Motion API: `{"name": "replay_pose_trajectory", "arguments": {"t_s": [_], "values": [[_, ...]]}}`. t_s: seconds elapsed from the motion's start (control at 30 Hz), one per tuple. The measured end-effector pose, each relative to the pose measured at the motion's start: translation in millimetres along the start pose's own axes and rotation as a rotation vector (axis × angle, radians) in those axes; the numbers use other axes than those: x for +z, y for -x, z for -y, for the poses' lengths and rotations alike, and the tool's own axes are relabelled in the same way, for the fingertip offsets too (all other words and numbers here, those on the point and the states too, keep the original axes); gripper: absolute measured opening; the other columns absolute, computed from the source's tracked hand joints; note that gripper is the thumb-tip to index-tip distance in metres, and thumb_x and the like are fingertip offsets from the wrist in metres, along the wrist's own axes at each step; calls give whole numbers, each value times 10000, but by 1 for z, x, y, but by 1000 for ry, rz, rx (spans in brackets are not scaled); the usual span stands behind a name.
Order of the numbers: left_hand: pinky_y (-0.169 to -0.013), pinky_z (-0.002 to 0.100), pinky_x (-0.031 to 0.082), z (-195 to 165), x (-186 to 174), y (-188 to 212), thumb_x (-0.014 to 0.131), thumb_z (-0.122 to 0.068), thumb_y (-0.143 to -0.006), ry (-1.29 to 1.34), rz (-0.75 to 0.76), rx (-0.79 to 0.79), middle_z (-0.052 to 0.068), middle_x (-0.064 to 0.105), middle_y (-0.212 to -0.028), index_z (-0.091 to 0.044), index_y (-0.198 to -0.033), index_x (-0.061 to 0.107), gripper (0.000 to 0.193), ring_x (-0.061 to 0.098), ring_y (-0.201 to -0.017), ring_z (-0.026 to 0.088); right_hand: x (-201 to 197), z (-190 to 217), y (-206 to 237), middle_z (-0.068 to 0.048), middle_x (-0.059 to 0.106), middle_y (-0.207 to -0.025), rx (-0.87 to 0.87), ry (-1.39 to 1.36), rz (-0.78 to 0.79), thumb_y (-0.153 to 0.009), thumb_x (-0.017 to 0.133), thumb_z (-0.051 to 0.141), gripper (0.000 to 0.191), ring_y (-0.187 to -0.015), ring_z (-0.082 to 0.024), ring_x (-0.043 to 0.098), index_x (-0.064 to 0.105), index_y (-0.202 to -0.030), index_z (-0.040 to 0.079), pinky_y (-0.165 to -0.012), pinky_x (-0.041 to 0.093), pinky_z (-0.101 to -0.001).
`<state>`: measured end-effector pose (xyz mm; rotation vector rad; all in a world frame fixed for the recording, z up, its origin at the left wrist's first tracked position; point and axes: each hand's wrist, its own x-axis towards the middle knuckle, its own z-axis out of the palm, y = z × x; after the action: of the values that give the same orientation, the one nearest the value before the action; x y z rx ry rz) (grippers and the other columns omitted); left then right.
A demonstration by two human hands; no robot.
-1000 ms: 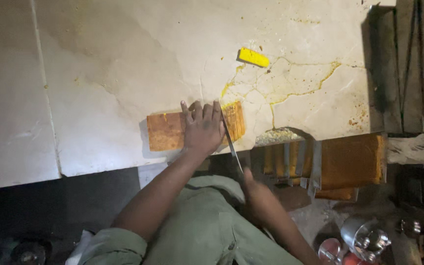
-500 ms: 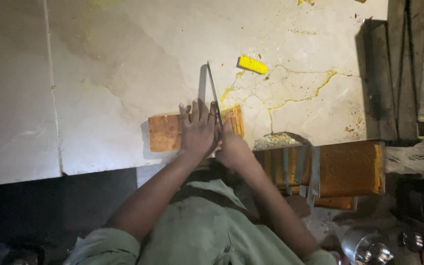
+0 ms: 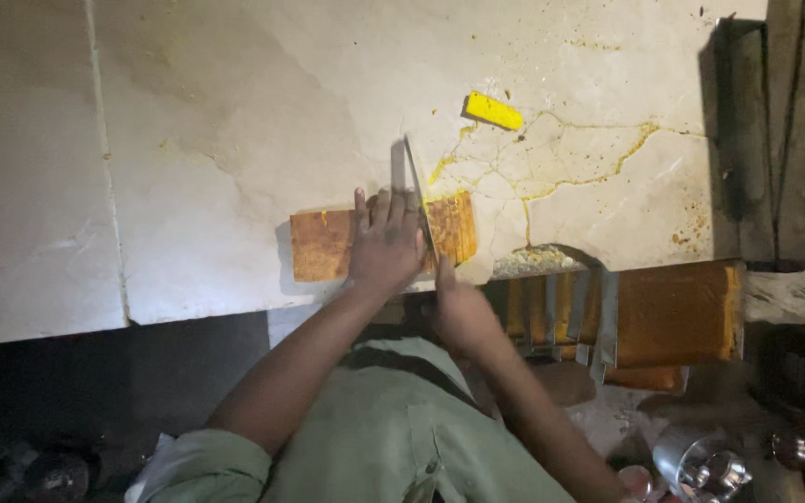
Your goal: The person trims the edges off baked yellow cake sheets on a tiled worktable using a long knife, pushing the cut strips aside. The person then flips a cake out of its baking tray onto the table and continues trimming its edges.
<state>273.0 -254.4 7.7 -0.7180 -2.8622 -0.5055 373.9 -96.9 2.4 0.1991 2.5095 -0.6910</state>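
An orange-brown loaf (image 3: 320,244) lies on the pale marble counter (image 3: 235,112) near its front edge. My left hand (image 3: 386,244) presses flat on top of the loaf, fingers spread. My right hand (image 3: 458,309) grips the handle of a long knife (image 3: 418,200). The blade stands in the loaf just right of my left fingers and points away from me. The cut end of the loaf (image 3: 454,228) shows ridged slices to the right of the blade.
A small yellow piece (image 3: 492,111) lies further back on the counter amid yellow smears and cracks. A metal slicing frame with an orange block (image 3: 663,312) sits at the right. A shiny steel vessel (image 3: 701,466) is at the bottom right. Crumbs (image 3: 533,261) are heaped beside the loaf.
The knife has pushed forward from low by my body into the loaf, its blade now reaching past the loaf's far side. My left hand stays pressed on the loaf.
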Motion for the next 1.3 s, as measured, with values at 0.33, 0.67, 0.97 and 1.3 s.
{"name": "replay_pose_trajectory", "arguments": {"t_s": [0.33,0.67,0.97,1.3], "values": [[-1131,769,198,3,-22,-4,575,-365,-927,-19,130,-35,208,565,-1249,-18,-1476,497,655,471,-1314,427,-58,52,102,-320,684,-1029,70,11,202,-868,648,150,748,-1005,-507,660,262,-1484,-25,-830,519,-555],[-1147,733,203,4,-11,-2,558,-366,-890,-53,16,-19,212,572,-1303,3,-1455,505,677,500,-1283,397,-46,36,10,-326,685,-865,-93,102,-32,-806,611,54,695,-857,-511,677,316,-1421,-82,-785,528,-583],[-1161,741,212,4,-10,-2,511,-358,-974,-93,84,-34,205,587,-1288,21,-1410,532,578,500,-1305,416,-60,75,-11,-344,684,-897,-84,-11,-70,-753,626,-9,515,-920,-529,667,408,-1218,-51,-809,525,-582],[-1138,746,204,-1,-30,-6,566,-364,-907,-22,133,-32,178,590,-1193,7,-1436,513,649,499,-1260,392,-43,33,105,-321,696,-959,108,85,236,-970,550,166,448,-925,-497,684,352,-1343,19,-792,526,-571]]}}
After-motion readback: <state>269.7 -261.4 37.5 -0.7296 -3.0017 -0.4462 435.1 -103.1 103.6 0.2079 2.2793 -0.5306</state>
